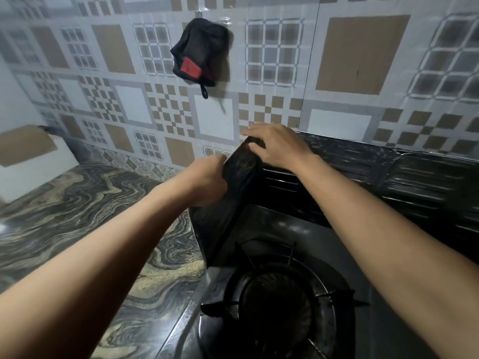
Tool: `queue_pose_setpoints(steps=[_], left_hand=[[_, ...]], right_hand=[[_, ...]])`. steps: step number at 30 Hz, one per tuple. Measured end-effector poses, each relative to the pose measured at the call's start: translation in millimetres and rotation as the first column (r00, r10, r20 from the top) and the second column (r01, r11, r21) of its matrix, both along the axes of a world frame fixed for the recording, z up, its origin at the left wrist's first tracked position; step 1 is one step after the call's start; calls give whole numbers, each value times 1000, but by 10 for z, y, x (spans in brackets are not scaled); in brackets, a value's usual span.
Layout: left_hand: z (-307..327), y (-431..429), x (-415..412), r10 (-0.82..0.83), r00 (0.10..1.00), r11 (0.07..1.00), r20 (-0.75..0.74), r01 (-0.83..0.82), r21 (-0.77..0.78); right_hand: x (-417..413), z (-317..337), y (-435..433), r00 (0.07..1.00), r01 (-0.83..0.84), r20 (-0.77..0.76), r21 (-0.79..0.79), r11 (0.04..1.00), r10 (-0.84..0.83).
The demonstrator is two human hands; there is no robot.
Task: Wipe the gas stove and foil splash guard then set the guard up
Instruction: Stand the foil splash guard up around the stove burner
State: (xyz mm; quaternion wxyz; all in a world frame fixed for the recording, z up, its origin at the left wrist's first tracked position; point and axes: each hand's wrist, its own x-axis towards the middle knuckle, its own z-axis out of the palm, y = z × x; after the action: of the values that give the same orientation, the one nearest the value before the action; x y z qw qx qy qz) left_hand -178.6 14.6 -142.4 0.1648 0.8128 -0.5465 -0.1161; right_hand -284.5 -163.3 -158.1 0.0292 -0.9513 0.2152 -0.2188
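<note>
The dark foil splash guard (404, 182) stands along the back of the gas stove (282, 224), against the tiled wall. Its left side panel (233, 182) is folded forward along the stove's left edge. My left hand (207, 180) grips that panel from the outside, about halfway up. My right hand (277, 146) holds the panel's top corner, fingers curled over the edge. The black burner grate (280, 304) lies below my right forearm. No cloth is visible in either hand.
A black and red pot holder (199, 53) hangs on the patterned wall tiles above the guard. The marbled countertop (85, 216) stretches to the left of the stove. A white box-like object (33, 161) sits at the far left.
</note>
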Motion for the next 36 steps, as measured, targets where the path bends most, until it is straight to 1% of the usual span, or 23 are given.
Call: queue_pose_setpoints(steps=[2,4,6,8,11,13,15,18,23,26,29,32,34,36], left_hand=[[-17,22,15,16,999,1000,29,-16,-12],[-30,50,-17,38,998,999,59,-36,-33],[-38,68,-73,28,998,1000,65,-28,-6],[-32,77,-98,-12,997,999,82,9,36],[-26,106,-27,-44,992,999,116,43,8],[-22,129,26,-64,988,998,142,63,13],[-11,159,60,-85,989,996,123,83,20],[-26,180,116,-75,995,997,66,77,-30],[-67,192,106,-65,995,993,77,71,-90],[-40,247,55,-97,992,988,75,105,-113],[14,263,-34,-122,990,978,71,133,-161],[44,196,-56,-83,993,994,85,89,-70],[70,136,-31,-42,997,999,68,43,-24],[105,39,-22,-23,999,1000,23,23,-9]], right_hand=[[-21,-53,-21,997,6,-73,-60,998,-10],[-16,-158,-56,992,31,-112,-183,983,-52],[10,-278,-74,992,60,-91,-274,960,-88],[52,-341,-89,993,88,-51,-314,945,-109],[88,-358,-105,991,108,-40,-316,943,-127],[81,-386,-126,993,92,-45,-309,947,-111],[66,-431,-140,995,56,-56,-312,949,-77],[68,-474,-152,996,48,-57,-316,948,-70],[135,-494,-143,995,70,-46,-308,949,-88],[144,-501,-149,996,64,-46,-318,946,-83],[146,-486,-149,995,64,-54,-267,962,-81],[23,-478,-129,998,1,-68,-225,974,-17],[-180,-482,-104,997,-6,-77,-278,961,-16],[-439,-490,-94,996,30,-62,-369,929,-57]])
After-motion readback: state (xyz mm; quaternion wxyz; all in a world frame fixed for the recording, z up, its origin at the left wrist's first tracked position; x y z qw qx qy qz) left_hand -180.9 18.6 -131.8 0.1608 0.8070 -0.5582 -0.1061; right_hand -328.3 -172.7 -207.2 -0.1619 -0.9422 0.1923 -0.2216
